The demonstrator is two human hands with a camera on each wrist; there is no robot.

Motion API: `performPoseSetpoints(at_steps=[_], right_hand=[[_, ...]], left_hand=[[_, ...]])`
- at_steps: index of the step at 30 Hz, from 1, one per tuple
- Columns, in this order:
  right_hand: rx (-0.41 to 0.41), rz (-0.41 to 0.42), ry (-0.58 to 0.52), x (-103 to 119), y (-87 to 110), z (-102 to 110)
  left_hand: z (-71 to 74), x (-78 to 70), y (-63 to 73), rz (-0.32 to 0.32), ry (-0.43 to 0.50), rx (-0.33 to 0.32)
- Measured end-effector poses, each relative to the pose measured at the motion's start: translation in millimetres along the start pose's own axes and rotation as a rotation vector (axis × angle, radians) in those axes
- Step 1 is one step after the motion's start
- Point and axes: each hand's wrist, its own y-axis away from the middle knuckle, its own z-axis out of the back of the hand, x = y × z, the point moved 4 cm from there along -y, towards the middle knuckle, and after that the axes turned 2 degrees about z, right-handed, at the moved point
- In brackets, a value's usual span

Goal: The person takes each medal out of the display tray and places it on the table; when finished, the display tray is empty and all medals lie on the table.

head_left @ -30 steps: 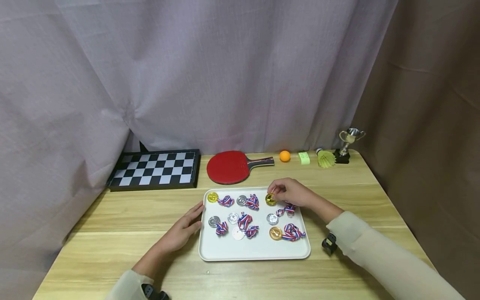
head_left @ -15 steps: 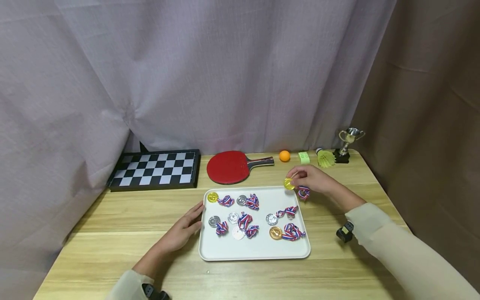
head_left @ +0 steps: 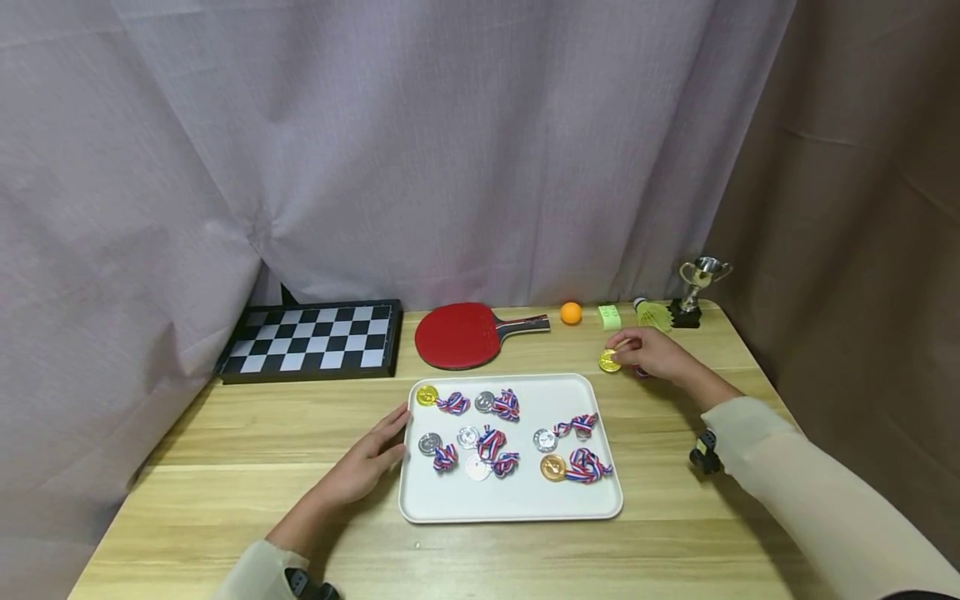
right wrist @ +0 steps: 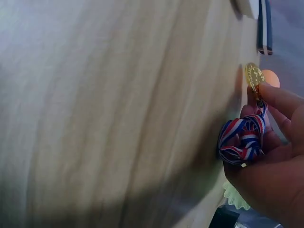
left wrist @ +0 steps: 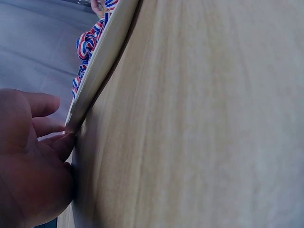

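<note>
My right hand (head_left: 651, 354) pinches a gold medal (head_left: 609, 361) between thumb and fingers, beyond the tray's far right corner. Its striped ribbon (right wrist: 242, 135) hangs bunched against the palm in the right wrist view. My left hand (head_left: 365, 458) rests against the left rim of the white tray (head_left: 510, 507), fingers extended along the edge. On the tray lie several medals with bunched red, white and blue ribbons: a gold medal (head_left: 427, 396) at the far left, a bronze-gold medal (head_left: 553, 467) at the near right, and silver ones such as the silver medal (head_left: 545, 440).
Along the back of the wooden table (head_left: 525, 558) are a chessboard (head_left: 311, 337), a red table tennis bat (head_left: 457, 336), an orange ball (head_left: 571, 313), a light green block (head_left: 609, 317), a yellow shuttlecock (head_left: 652, 315) and a small trophy cup (head_left: 697, 287). Curtains hang behind.
My right hand has lifted the gold medal from the tray's far right part and carried it right and away, past the rim. My left hand has stayed at the tray.
</note>
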Motion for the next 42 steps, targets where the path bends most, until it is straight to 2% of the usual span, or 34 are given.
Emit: performPoseSetpoints(at_steps=[9, 17, 23, 35, 42], right_hand=[[-0.094, 0.093, 0.157, -6.9, -1.4, -6.1], [-0.135, 0.1, 0.24, -9.4, -0.2, -8.5], [-0.133, 0.112, 0.253, -9.2, -0.4, -8.8], [-0.113, 0.077, 0.232, 1.3, 6.7, -3.0], [-0.145, 0.113, 0.203, 21.0, 17.6, 3.2]], left_hand=[[-0.3, -1.8, 0.9, 0.007, 0.001, 0.002], [-0.4, -1.5, 0.8, 0.004, -0.001, 0.004], [-1.0, 1.1, 0.2, 0.005, 0.003, -0.002], [-0.6, -0.2, 0.6, 0.003, 0.002, 0.004], [-0.6, -0.4, -0.1, -0.006, 0.001, 0.014]])
